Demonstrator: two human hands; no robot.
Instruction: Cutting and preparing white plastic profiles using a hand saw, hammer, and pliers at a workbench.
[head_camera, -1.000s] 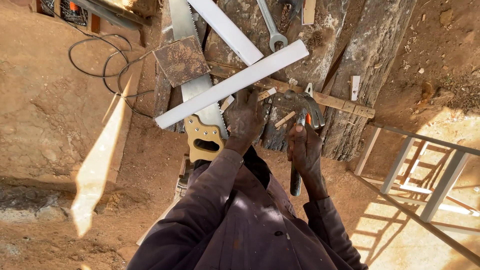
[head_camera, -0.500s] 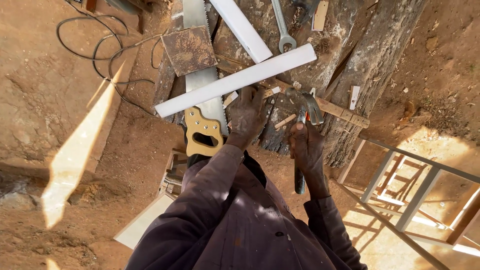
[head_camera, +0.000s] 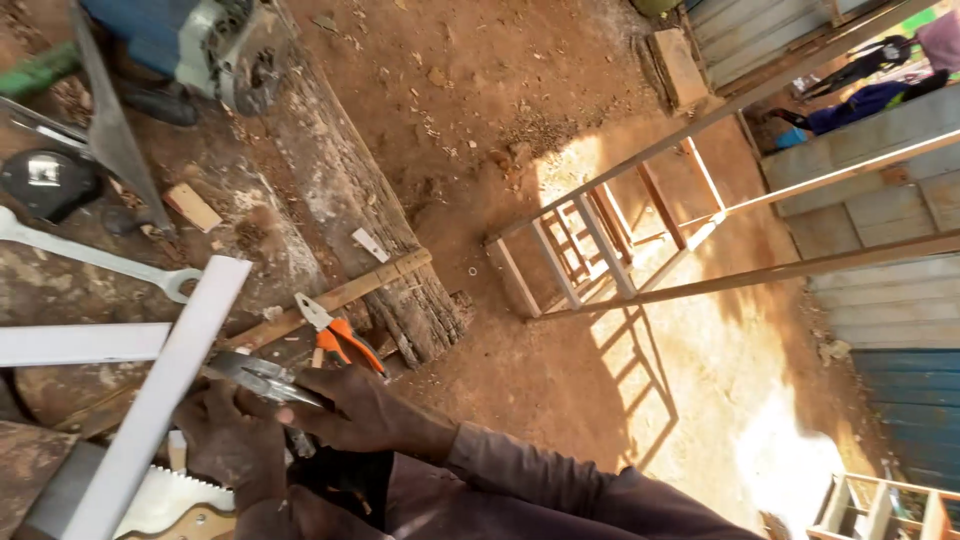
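My left hand (head_camera: 235, 440) rests low on the workbench beside a white flat bar (head_camera: 165, 385) that runs diagonally across it. My right hand (head_camera: 370, 410) is closed around a dark-handled tool with a silvery metal head (head_camera: 265, 378), which points toward the bar just above the left hand. Orange-handled pliers (head_camera: 340, 340) lie right behind my right hand. A handsaw (head_camera: 160, 500) with a toothed blade and wooden handle lies under the bar at the bottom left.
The rough log workbench (head_camera: 350, 200) carries a long wrench (head_camera: 100, 258), a black tape measure (head_camera: 45, 180), a wooden strip (head_camera: 340, 295), a second white bar (head_camera: 80, 343) and a blue machine (head_camera: 200, 40). A metal frame (head_camera: 600, 240) lies on the dirt floor to the right.
The view has swung round toward the right, bringing the metal frame and floor into sight. My hands stay together by the white bar, the right one still gripping the tool.
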